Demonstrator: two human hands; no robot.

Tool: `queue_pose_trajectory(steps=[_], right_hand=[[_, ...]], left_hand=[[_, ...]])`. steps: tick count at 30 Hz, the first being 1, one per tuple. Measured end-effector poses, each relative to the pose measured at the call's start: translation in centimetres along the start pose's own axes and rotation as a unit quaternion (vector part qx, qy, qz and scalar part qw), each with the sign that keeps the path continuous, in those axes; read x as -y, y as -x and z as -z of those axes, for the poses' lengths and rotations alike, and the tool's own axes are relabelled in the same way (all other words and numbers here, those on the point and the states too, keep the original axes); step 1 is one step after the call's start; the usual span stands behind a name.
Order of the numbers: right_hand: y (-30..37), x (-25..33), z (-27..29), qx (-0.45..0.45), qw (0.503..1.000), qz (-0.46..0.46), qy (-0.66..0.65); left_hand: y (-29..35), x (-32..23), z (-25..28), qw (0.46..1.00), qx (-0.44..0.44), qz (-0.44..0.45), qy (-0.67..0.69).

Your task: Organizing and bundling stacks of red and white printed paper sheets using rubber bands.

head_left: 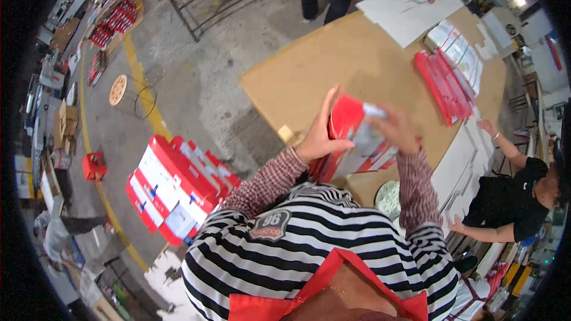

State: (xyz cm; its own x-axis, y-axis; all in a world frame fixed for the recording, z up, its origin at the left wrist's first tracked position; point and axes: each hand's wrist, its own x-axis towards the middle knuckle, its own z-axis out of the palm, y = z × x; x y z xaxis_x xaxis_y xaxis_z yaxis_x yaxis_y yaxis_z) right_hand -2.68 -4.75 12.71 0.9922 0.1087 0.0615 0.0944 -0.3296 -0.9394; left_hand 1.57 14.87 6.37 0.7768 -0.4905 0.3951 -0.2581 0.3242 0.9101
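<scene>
Hands (321, 137) (394, 128) grip red-and-white carton (354, 142) above table (333, 65).

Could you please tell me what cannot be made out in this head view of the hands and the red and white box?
- Red and white cardboard box: motion blur smears its printed faces; whether its flaps are closed cannot be told.
- Right hand: blurred, so its finger grip is unclear.
- Left hand: its palm is hidden against the box.
- Brown cardboard-topped table: its near edge is hidden behind the box and forearms.
- Round grey patterned object: partly hidden by the right sleeve.
</scene>
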Motion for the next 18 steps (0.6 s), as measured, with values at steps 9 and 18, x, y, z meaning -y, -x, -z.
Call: queue_pose_trajectory(steps=[9, 18], right_hand=[[-11.4, -21.3, -5.4, -0.102, 0.972, -0.205, -0.048], [-10.3, -21.8, -19.2, -0.199, 0.885, -0.071, 0.415]], left_hand=[[15.6, 11.6, 3.3, 0.862, -0.109, 0.491, 0.061], [19.4, 15.4, 4.9, 0.831, -0.087, 0.492, -0.246]])
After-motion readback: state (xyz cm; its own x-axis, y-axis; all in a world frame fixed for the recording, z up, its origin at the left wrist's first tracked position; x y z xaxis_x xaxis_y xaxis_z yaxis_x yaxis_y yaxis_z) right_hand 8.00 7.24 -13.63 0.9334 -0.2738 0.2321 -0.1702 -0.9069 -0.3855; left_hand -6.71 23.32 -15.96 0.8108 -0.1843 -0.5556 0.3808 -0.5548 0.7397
